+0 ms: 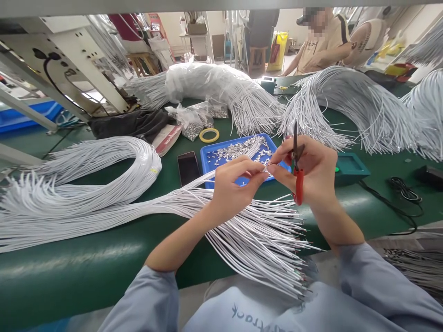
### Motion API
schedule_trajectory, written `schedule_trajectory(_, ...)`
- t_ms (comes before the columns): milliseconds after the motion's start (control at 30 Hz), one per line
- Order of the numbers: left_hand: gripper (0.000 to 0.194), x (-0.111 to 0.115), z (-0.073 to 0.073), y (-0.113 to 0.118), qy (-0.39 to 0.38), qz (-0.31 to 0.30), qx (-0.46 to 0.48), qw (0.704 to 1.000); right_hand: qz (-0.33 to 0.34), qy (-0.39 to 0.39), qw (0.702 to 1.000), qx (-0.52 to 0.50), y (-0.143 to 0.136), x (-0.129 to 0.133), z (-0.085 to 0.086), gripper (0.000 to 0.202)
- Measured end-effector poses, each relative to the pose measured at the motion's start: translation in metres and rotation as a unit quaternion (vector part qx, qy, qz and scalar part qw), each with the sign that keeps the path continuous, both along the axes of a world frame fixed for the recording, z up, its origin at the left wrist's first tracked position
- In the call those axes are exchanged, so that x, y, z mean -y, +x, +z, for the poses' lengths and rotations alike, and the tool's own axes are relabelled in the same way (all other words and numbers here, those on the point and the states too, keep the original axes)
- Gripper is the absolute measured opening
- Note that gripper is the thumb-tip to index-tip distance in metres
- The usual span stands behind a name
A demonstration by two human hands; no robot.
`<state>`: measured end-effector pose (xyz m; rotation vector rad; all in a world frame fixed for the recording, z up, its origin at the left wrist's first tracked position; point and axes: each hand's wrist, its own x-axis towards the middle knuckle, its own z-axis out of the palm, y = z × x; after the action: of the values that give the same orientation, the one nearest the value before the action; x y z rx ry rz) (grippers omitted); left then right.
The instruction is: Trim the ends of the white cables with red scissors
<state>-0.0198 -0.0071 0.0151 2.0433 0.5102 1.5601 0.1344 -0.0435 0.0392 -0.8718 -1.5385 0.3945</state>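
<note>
My left hand (235, 186) is closed in a pinch around the end of a thin white cable, just above a blue tray (203, 161). Fingertip to fingertip with it, my right hand (316, 168) pinches at the same cable end; whatever small piece lies between those fingertips is too hidden to name. Tucked in my right hand is a pair of scissors (299, 186) with red handles, blades pointing up. Small shiny metal pieces (235, 150) are scattered in the tray. Under my left wrist, loose white cables (256, 240) fan out toward the table's front edge.
A phone (188, 168) lies left of the tray, a yellow tape roll (209, 134) behind it. Coiled white cables (138, 161) lie at left; more cable bundles (360, 101) arch behind. A green device (351, 166) and black cord (391, 210) are at right. A person (318, 50) sits opposite.
</note>
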Motion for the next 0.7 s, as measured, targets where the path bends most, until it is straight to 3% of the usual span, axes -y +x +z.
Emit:
schedule_trajectory(267, 0.014, -0.002, -0.003, 0.003, -0.035, 0.018, 0.031, 0.999, -0.100, 0.067, 0.992, 0.025, -0.011, -0.004, -0.018, 0.018)
schedule_trajectory(400, 0.013, -0.005, -0.005, 0.004, -0.017, 0.045, 0.031, 0.998, -0.142, 0.104, 0.984, 0.033, -0.017, -0.007, -0.023, 0.019)
schedule_trajectory(567, 0.016, -0.009, -0.006, 0.003, -0.018, 0.068, 0.037, 0.997, -0.099, 0.089, 0.991, 0.012, -0.020, -0.003, -0.019, 0.022)
schedule_trajectory(700, 0.017, -0.012, -0.005, 0.001, -0.044, 0.038, 0.054, 0.997, -0.101, 0.073, 0.992, -0.027, -0.016, -0.003, -0.013, 0.019)
